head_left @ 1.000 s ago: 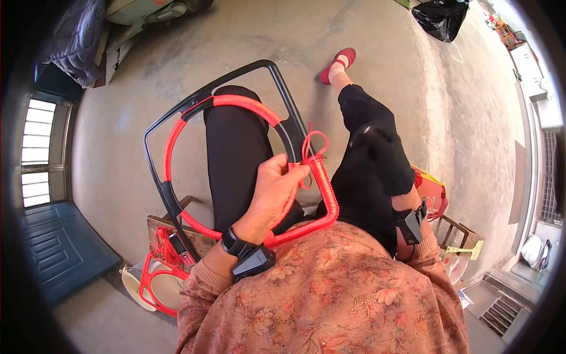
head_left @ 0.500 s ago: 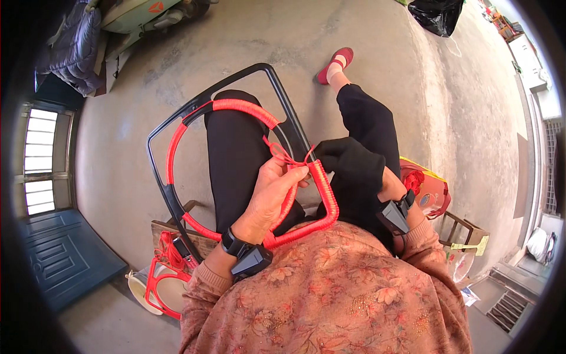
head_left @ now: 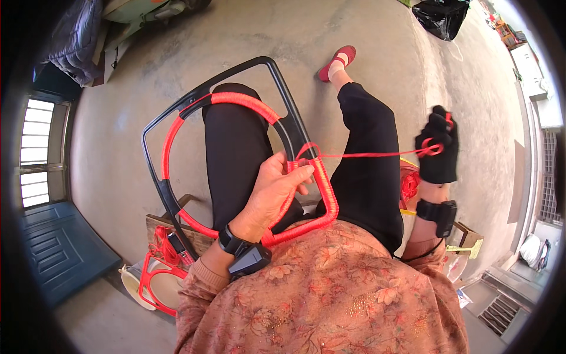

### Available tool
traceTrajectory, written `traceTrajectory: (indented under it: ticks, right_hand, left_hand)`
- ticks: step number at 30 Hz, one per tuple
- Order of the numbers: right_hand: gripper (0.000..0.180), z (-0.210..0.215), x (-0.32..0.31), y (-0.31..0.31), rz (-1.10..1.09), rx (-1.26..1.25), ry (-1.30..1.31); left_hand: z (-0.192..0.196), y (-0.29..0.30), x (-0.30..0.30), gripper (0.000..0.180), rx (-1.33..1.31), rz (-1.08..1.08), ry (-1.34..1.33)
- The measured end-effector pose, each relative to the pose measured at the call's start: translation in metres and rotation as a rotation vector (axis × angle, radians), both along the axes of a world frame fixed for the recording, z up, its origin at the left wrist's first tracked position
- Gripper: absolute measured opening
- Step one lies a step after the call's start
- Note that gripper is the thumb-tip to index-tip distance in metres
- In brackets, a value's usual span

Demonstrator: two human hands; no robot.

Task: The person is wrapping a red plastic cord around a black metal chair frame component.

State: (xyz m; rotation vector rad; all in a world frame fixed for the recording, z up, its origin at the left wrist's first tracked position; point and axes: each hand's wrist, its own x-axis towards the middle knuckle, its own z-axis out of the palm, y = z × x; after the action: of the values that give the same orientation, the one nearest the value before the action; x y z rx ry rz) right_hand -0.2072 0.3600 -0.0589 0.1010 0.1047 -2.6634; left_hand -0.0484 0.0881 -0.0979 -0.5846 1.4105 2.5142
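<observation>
A black frame (head_left: pixel 282 88) with an inner ring lies across my lap, its ring and near side partly wrapped in red cord (head_left: pixel 242 102). My left hand (head_left: pixel 276 190), bare, is closed on the wrapped part of the frame, thumb pressed on the windings beside a small red loop. A loose strand of cord (head_left: pixel 371 155) runs taut from that spot to the right. At its far end my right hand (head_left: pixel 437 148), in a black glove, is closed round the cord, with a few coils showing at the fingers.
A bag with a bundle of red cord (head_left: pixel 410 186) stands by my right leg. On my left are a wooden stool (head_left: pixel 194 231), a second red frame (head_left: pixel 145 283) and a pale bucket (head_left: pixel 131 289). A black plastic bag (head_left: pixel 441 17) lies on the floor ahead.
My right hand has swung away from the frame to the right, drawing the red strand out straight. My left hand has stayed at the same place on the frame.
</observation>
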Motion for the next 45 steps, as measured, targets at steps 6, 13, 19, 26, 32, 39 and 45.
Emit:
traceTrajectory:
  ticks: [6, 13, 19, 26, 32, 39, 45]
  right_hand:
    - [0.016, -0.013, 0.007, 0.008, -0.166, 0.955, 0.19]
    - [0.025, -0.032, 0.046, -0.088, 0.649, 1.293, 0.759]
    - [0.012, -0.033, 0.04, -0.067, 0.63, 1.31, 0.517]
    - [0.02, 0.02, 0.09, -0.116, 0.235, 1.412, 1.003]
    - [0.015, 0.016, 0.069, -0.087, 0.579, 1.359, 0.817]
    - [0.022, -0.013, 0.036, -0.01, 0.099, 1.728, 0.664]
    - [0.024, 0.02, 0.059, -0.004, 0.311, 1.56, 0.484]
  left_hand:
    - [-0.002, -0.001, 0.001, 0.016, 0.005, -0.011, -0.051]
    - [-0.001, 0.0, 0.003, 0.011, 0.023, -0.032, -0.085]
    - [-0.002, 0.002, 0.0, 0.013, -0.006, -0.024, -0.091]
    - [0.003, 0.002, 0.0, 0.014, -0.028, -0.027, -0.105]
    - [0.001, 0.009, -0.003, 0.019, -0.011, -0.049, -0.07]
    - [0.004, 0.009, -0.002, 0.02, -0.018, -0.007, -0.086]
    - [0.001, 0.009, 0.003, 0.022, -0.002, 0.15, -0.032]
